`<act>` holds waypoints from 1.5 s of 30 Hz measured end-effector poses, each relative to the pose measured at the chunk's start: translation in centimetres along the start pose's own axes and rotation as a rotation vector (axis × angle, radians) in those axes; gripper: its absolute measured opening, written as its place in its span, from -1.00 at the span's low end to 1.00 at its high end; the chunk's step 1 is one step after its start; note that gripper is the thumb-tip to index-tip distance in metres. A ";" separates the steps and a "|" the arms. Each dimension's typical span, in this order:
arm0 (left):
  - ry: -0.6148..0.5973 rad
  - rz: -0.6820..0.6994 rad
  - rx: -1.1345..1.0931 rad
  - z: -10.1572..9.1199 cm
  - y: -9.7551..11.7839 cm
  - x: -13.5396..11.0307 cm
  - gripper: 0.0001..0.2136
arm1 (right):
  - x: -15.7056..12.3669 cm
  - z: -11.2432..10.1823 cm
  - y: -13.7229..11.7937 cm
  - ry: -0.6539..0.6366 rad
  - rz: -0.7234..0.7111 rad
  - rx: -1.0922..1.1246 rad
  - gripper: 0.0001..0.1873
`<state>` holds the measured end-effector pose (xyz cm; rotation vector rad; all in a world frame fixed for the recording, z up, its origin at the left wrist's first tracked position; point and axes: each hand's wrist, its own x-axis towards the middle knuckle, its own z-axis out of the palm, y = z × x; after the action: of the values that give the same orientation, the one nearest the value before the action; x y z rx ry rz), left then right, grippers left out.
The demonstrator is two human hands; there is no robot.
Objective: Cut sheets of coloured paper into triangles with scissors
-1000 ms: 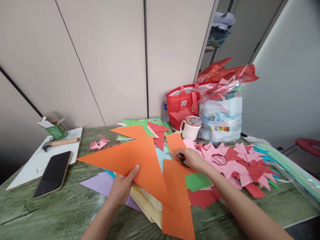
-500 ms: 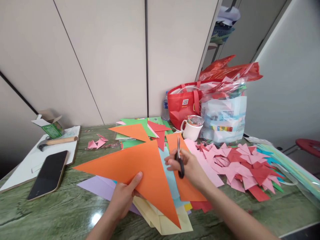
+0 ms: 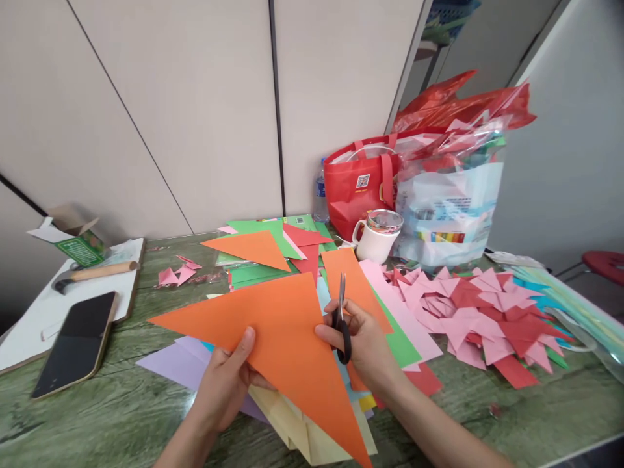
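Observation:
My left hand [image 3: 225,383] pinches a large orange paper triangle [image 3: 273,331] by its lower edge, thumb on top, and holds it above the table. My right hand [image 3: 363,341] grips black-handled scissors [image 3: 342,315], blades pointing up, just right of the triangle's edge. Under both hands lies a heap of coloured sheets [image 3: 312,429] in yellow, purple, green and orange.
On the green table [image 3: 121,416], a phone [image 3: 74,343] and a hammer [image 3: 92,273] lie at left on a white board. A pile of pink and red folded pieces [image 3: 478,318] lies at right. A white mug [image 3: 376,242], red bag [image 3: 358,188] and plastic bag [image 3: 448,208] stand behind.
My right hand picked the scissors up off the papers and brought them upright beside the orange triangle. The left hand kept its hold on the triangle, which now sits lower and nearer.

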<state>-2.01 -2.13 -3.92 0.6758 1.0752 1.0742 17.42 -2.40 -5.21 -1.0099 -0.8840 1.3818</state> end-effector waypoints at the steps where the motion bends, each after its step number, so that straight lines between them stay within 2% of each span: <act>1: 0.004 -0.002 -0.012 0.0 0.0 0.0 -0.50 | 0.0 0.0 0.0 -0.002 0.000 0.005 -0.69; 8: 0.034 0.003 -0.042 0.5 -0.3 0.0 -0.58 | -0.2 0.2 -0.3 0.015 0.004 0.013 -0.71; 14: 0.014 -0.002 0.046 0.2 -0.5 -0.1 -0.58 | -0.1 0.2 -0.6 0.056 0.022 0.023 -0.66; 21: 0.030 0.018 0.089 0.4 -0.4 -0.1 -0.57 | 0.0 -0.1 -0.4 0.037 0.011 0.025 -0.67; 28: -0.046 -0.073 0.104 0.2 -0.8 -0.2 -0.55 | 0.6 -0.7 -0.7 0.122 -0.059 0.011 -0.70; 37: -0.059 -0.087 0.078 0.4 -0.8 -0.2 -0.63 | 0.6 -0.8 -0.7 0.167 -0.068 0.017 -0.67; 45: -0.121 -0.081 0.089 0.1 -1.3 -0.1 -0.68 | 0.5 -0.8 -0.6 0.187 -0.082 0.051 -0.68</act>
<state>-1.52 -2.73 -4.96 0.7528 1.0419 0.9090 18.43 -1.85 -4.94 -1.0340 -0.7396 1.2134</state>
